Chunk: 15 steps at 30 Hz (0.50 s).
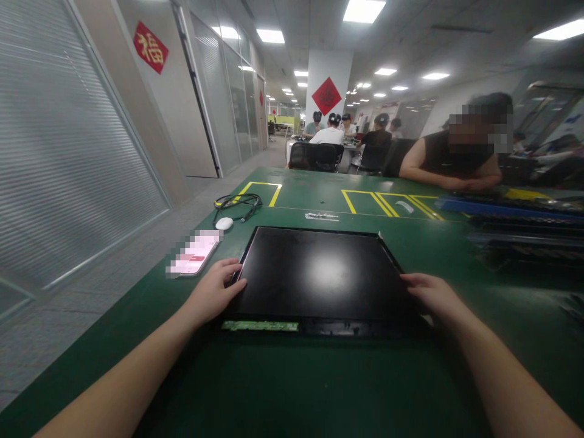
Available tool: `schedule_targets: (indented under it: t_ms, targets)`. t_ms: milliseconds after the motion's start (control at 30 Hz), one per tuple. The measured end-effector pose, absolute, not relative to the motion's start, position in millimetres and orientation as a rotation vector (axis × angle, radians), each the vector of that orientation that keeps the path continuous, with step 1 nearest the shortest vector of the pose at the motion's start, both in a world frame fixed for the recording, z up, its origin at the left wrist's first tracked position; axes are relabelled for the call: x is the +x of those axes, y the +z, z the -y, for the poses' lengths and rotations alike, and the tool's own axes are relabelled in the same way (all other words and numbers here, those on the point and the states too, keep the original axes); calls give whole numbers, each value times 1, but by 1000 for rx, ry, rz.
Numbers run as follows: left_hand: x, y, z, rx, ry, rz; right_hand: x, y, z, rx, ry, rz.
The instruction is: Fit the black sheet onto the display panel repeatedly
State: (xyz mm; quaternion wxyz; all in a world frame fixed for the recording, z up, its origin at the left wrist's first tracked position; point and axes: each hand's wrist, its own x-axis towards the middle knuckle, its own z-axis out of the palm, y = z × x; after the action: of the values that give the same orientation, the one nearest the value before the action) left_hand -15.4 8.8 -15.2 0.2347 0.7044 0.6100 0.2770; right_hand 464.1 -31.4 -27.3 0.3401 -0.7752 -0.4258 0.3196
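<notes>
The green table (319, 389) is taking up most of the view, with yellow floor-style markings (387, 202) painted at its far end. A black display panel (319, 274) is lying flat at the table's centre, glossy face up and catching a ceiling-light glare; a green circuit strip (260, 326) is showing along its near edge at about 7 o'clock.

A seated person (456, 161) is leaning on the table at 2 o'clock, and dark stacked trays (520, 225) are sitting at 3 o'clock from the panel.

The left hand (214, 293) is resting at the panel's 9 o'clock edge, fingers loosely curled over the rim, touching it but not visibly clamped. The right hand (433, 295) is lying at the 3 o'clock edge, fingers extended flat against the side, open.

A phone (196, 252) is lying at 10 o'clock, just beside the panel, with a white mouse (224, 223) and a coiled black cable (237, 205) farther out at 11 o'clock.

Risk, as judged: neither hand is holding firmly, so a lift from these edges could let the panel slip or flex. Fingers near the exposed circuit strip could stress it. A slide leftward could knock the phone toward the table edge.
</notes>
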Motion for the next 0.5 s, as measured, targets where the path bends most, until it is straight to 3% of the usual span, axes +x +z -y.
schedule_targets:
  t_ms: [500]
  targets:
    - [-11,-12,-5,2083,593,-1742,468,-30,30,-2036,860,1110]
